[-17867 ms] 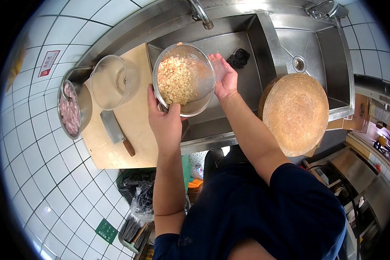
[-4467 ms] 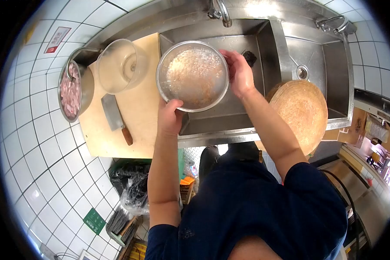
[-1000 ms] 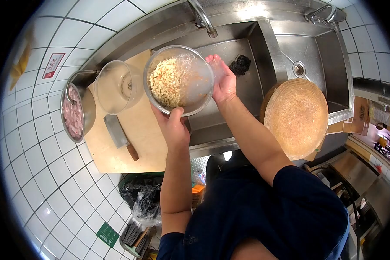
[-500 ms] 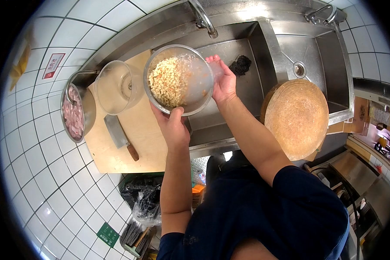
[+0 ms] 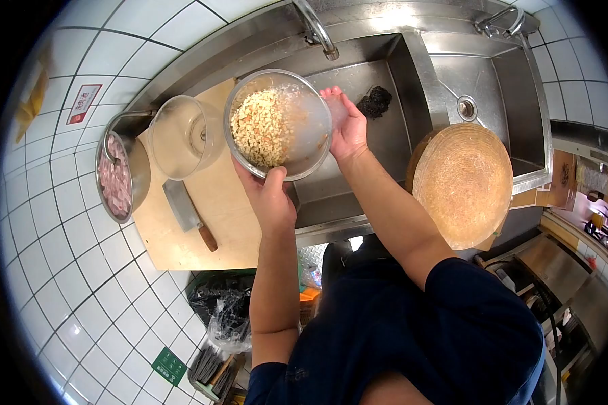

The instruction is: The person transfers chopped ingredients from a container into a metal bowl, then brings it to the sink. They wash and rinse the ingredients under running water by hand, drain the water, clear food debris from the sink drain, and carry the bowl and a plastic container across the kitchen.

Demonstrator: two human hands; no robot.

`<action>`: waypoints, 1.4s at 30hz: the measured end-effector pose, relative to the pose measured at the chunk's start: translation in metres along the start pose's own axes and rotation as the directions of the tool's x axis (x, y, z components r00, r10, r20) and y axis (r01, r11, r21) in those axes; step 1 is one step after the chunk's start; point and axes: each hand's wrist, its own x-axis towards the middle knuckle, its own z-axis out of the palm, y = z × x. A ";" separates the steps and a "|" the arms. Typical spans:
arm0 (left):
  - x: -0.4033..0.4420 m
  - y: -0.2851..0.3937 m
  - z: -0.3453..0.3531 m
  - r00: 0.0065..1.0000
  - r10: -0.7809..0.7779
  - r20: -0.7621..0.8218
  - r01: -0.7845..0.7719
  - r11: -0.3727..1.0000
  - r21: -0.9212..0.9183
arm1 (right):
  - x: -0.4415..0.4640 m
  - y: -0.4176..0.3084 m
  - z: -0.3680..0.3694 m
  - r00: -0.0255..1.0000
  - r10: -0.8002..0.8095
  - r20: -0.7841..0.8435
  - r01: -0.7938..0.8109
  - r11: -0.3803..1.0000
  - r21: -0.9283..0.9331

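Observation:
Over the left sink basin I hold a clear round plastic container, tilted so that its inside faces me. Pale chopped bits that look like minced garlic lie toward its left side. My left hand is closed on the near rim, thumb on top and fingers underneath. Against the right outer wall rests my right hand, palm turned up, its fingers partly hidden by the container. A second clear round container stands on the wooden board, and a cleaver lies below it.
A metal bowl of pink raw meat sits at the board's left edge. Dark scouring wool lies in the left basin, below a faucet. A round wooden chopping block covers part of the sink's right side.
The chopped bits have shifted slightly inside the container. Both hands and the container keep nearly the same place.

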 end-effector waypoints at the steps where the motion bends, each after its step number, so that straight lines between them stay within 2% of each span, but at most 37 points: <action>1: 0.000 0.000 0.000 1.000 0.008 0.002 -0.008 1.000 0.002 | 0.000 0.000 0.001 1.000 -0.002 -0.008 0.002 1.000 0.000; 7: -0.002 0.005 0.005 0.999 -0.024 -0.029 0.025 0.999 0.029 | -0.001 0.001 0.005 0.999 -0.009 -0.036 0.009 1.000 -0.009; 18: -0.005 0.006 0.011 0.999 0.031 -0.043 -0.028 0.997 0.071 | -0.002 0.004 0.004 0.999 -0.008 -0.047 0.008 1.000 0.001; 21: -0.005 0.005 0.011 0.998 0.049 -0.035 -0.047 0.996 0.071 | -0.003 0.005 0.002 1.000 0.018 0.007 -0.019 0.997 0.077; 27: -0.005 0.009 0.014 0.998 0.068 -0.015 -0.067 0.995 0.069 | -0.004 0.005 0.005 0.999 0.003 -0.050 -0.001 0.999 0.039; 30: -0.006 0.011 0.016 0.997 0.066 -0.030 -0.063 0.995 0.081 | -0.001 0.005 0.002 1.000 0.022 0.005 -0.022 0.997 0.074; 33: -0.008 0.014 0.018 0.997 0.060 -0.050 -0.054 0.993 0.108 | -0.002 0.005 0.004 0.998 0.005 -0.065 -0.003 0.999 0.033; 42: -0.011 0.017 0.021 0.996 0.072 -0.052 -0.064 0.988 0.139 | -0.003 0.005 0.003 0.999 0.037 -0.020 -0.036 0.997 0.070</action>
